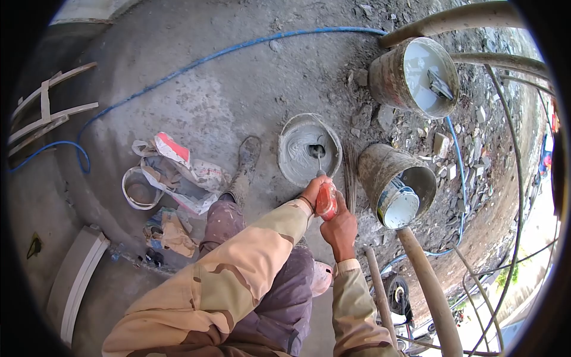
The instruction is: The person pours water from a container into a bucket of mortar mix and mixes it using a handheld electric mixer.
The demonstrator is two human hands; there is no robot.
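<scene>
Both my hands are closed round a red power drill (326, 201). My left hand (312, 190) grips it near the front, and my right hand (339, 231) wraps its rear. From the drill a mixing rod (320, 163) reaches down into a round bucket (286, 129) on the ground. Smooth grey wet mortar (295, 153) fills much of that bucket, with a dark hollow around the rod. The rod's lower end is hidden in the mix. A bundle of thin sticks (350, 175) lies just right of the bucket, beside my right hand.
A bucket of whitish water (385, 80) stands upper right; another bucket (373, 172) holds a smaller pail (399, 208). Wooden poles (429, 285) and rubble (441, 144) line the right side. A blue hose (226, 52) crosses the floor. Torn sacks (199, 178) and a small bucket (140, 187) lie left.
</scene>
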